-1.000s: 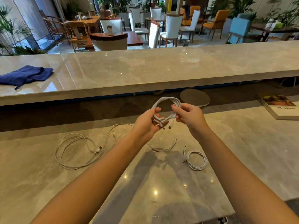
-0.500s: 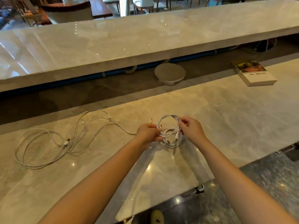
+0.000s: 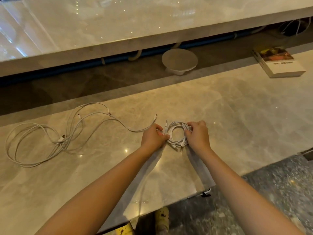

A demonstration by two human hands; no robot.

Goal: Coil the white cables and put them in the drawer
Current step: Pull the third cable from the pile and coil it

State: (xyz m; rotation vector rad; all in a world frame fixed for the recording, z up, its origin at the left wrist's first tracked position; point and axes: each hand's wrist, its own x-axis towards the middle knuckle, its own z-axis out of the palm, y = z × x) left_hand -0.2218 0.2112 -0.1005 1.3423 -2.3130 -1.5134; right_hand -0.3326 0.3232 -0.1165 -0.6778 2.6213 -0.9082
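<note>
Finishing 1 coil on the surface [image 3: 237,126]
Loose white cables [image 3: 50,138] are lying tangled at the left, uncoiled; the left hand [image 3: 153,139] is pinching the coiled cable [image 3: 177,128] at its left edge, the right hand [image 3: 199,135] is clamping fingers [image 3: 191,124] on its right edge. No drawer is showing; the next move is probably calling for finding it, loops kept tight

Loose cables [image 3: 61,139] sprawl left; book [image 3: 279,63] sits far right.
</note>
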